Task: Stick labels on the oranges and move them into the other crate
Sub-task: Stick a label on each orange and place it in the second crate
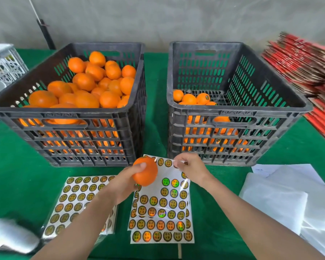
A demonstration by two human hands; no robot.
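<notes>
My left hand (127,182) grips an orange (145,171) above the sheets of round labels (160,209) on the green table. My right hand (190,168) pinches at the top edge of the label sheet, by its upper row; whether a label is between the fingers is hard to tell. The left black crate (68,115) is heaped with oranges (94,81). The right black crate (238,113) holds a low layer of oranges (195,99), one showing a round label.
A second stack of label sheets (77,201) lies left of my arm, with a crumpled bag (9,235) at the near left. White plastic sheets (293,199) cover the near right. Red flat cartons (308,61) are stacked far right; a white crate (4,62) stands far left.
</notes>
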